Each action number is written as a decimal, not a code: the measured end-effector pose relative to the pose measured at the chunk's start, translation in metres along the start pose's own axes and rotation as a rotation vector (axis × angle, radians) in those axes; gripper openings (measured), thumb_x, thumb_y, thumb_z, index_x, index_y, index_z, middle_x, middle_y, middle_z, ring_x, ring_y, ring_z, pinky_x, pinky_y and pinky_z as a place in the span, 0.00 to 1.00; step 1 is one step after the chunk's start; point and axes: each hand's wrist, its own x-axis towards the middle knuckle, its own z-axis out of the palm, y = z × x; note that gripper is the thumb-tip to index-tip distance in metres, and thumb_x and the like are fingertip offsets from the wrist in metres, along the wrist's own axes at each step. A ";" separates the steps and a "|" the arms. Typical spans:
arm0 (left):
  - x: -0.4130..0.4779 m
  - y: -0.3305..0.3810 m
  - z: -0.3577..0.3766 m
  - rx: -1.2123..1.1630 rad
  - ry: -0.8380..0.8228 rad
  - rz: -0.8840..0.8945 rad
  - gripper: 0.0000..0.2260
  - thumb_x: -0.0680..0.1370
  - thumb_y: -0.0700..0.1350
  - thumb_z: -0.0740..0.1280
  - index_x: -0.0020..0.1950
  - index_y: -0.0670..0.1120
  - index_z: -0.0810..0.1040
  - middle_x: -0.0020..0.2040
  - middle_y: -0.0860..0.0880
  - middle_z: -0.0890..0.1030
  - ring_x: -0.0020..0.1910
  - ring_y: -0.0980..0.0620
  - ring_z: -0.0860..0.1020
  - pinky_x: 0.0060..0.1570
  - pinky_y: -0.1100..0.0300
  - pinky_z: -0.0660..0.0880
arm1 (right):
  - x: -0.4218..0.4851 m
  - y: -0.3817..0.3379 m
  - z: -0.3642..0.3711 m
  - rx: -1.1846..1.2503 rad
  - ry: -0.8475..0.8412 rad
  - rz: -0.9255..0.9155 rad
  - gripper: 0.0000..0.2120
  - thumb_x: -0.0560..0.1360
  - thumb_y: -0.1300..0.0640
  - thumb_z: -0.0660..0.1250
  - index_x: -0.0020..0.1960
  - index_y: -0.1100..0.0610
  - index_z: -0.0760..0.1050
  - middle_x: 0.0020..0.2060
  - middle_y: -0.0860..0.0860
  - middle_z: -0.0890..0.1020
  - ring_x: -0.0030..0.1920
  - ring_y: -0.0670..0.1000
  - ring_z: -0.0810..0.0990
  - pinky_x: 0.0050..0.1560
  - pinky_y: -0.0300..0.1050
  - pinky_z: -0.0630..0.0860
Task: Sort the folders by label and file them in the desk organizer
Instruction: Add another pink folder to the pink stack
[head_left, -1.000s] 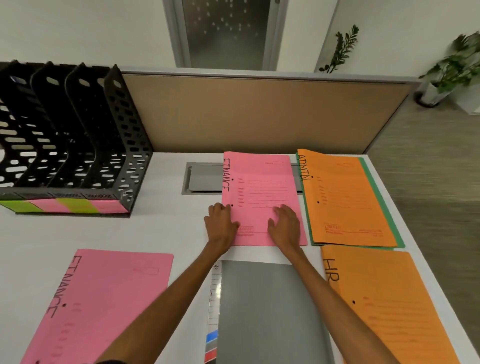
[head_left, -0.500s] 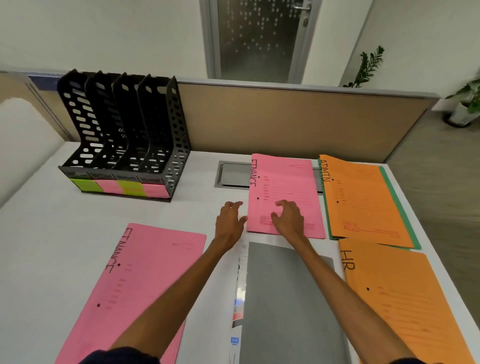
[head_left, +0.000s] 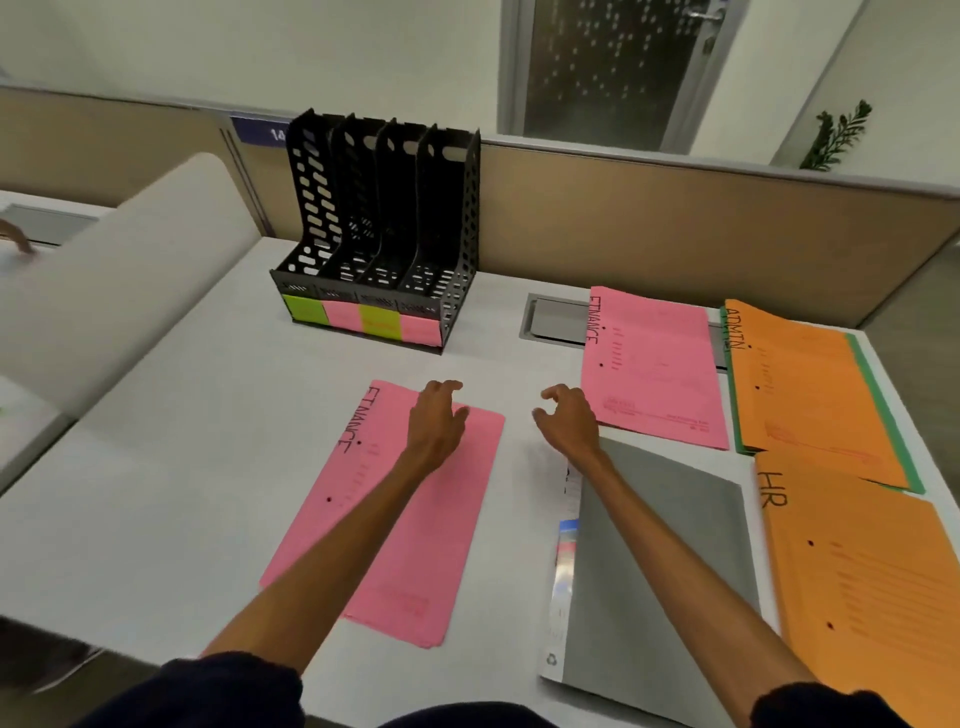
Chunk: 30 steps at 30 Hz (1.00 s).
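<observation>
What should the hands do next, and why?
Probably lower the left hand onto the near pink FINANCE folder and pinch its far edge to lift it. Both hands hold nothing, the left hand is over that folder, the right hand is beside it, and the black organizer behind shows no folders.

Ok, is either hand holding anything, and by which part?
Nothing is held. The left hand is over the near pink folder, not gripping it; the right hand is empty.
</observation>
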 end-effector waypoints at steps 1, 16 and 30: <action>-0.004 -0.010 -0.008 0.015 0.002 -0.016 0.19 0.79 0.43 0.66 0.70 0.43 0.71 0.65 0.42 0.73 0.64 0.43 0.72 0.63 0.48 0.70 | -0.006 -0.005 0.009 -0.006 -0.010 0.013 0.16 0.75 0.56 0.67 0.62 0.56 0.74 0.62 0.55 0.73 0.56 0.56 0.78 0.55 0.47 0.74; -0.060 -0.130 -0.064 0.195 -0.070 -0.311 0.28 0.76 0.55 0.67 0.68 0.39 0.65 0.66 0.40 0.69 0.66 0.40 0.67 0.62 0.44 0.67 | -0.077 -0.045 0.105 -0.101 -0.090 0.199 0.29 0.73 0.54 0.69 0.70 0.60 0.64 0.65 0.60 0.69 0.66 0.61 0.69 0.61 0.54 0.72; -0.077 -0.159 -0.075 -0.104 -0.051 -0.266 0.24 0.75 0.50 0.71 0.65 0.39 0.69 0.62 0.39 0.71 0.60 0.39 0.73 0.58 0.50 0.70 | -0.112 -0.066 0.142 -0.043 -0.012 0.369 0.34 0.71 0.54 0.71 0.71 0.60 0.58 0.65 0.62 0.64 0.66 0.63 0.63 0.62 0.56 0.68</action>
